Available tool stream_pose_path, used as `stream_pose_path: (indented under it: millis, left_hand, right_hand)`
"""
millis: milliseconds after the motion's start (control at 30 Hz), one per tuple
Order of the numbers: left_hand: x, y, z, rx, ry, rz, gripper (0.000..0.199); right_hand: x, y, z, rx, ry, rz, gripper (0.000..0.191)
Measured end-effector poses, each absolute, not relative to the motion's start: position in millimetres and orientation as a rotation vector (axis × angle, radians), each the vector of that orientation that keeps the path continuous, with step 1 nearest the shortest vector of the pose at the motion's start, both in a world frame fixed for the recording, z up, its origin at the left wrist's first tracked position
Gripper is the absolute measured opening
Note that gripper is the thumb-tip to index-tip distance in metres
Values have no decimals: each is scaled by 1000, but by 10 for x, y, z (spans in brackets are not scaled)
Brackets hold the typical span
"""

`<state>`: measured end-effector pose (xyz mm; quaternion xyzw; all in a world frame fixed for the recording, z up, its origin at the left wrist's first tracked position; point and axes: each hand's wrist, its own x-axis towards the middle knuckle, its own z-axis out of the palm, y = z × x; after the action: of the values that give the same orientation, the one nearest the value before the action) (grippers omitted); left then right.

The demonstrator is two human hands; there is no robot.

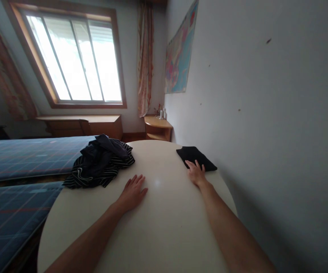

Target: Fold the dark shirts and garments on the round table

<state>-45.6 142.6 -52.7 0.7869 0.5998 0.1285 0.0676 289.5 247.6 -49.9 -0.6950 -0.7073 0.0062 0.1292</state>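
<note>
My left hand (133, 193) lies flat on the white round table (164, 227), fingers spread, holding nothing. Just beyond it, at the table's left edge, is a crumpled heap of dark clothes (103, 157), part plain and part black with white stripes. My right hand (196, 173) rests with its fingers apart on the near edge of a flat, folded black cloth (196, 156). That cloth lies at the far right of the table, close to the wall; I cannot tell what garment it is.
Blue plaid mattresses (24, 159) stand left of the table. A white wall (280, 151) runs along the right, with a map (181, 53) on it. Behind are a wooden desk (104, 119), a corner cabinet (158, 123) and a bright window (75, 60) with curtains (145, 60).
</note>
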Motion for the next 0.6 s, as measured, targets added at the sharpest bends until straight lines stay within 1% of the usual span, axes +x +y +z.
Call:
stream_pose_path:
  millis: [133, 233, 300, 400, 467, 600]
  left_hand:
    - [-509, 1527, -459, 2384, 1883, 639, 53]
    - [-652, 1617, -341, 2347, 2133, 921, 48]
    - [-806, 1658, -289, 2248, 2360, 1040, 49]
    - [-1067, 1691, -298, 2018, 2680, 1067, 54]
    - [-1208, 1710, -344, 1877, 2807, 1030, 56]
    - [-1305, 1750, -416, 1774, 2835, 918, 62]
  right_hand:
    - [2856, 2441, -514, -2012, -2045, -15, 59]
    - [2803, 2388, -523, -1990, -2073, -37, 58]
    - [2754, 2349, -523, -1967, -2111, -53, 56]
    - [2668, 2297, -512, -1919, -2182, -56, 53]
    - [2613, 2271, -500, -1876, -2234, -34, 52]
    - [2539, 2234, -479, -1810, -2314, 34, 48]
